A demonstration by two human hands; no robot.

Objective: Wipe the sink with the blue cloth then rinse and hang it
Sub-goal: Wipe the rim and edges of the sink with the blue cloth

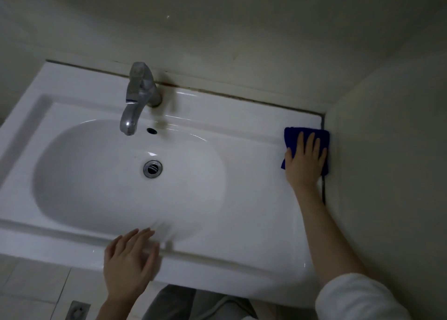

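The right hand point(305, 161) presses flat on the blue cloth point(294, 136) to wipe the sink point(242, 198) corner, while the blurry left hand point(131, 261) looks open, maybe for balance.

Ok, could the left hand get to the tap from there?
Probably yes. The left hand is open by the sink front rim, holding nothing, and only the basin lies between it and the tap. The right hand presses the blue cloth well off to the side.
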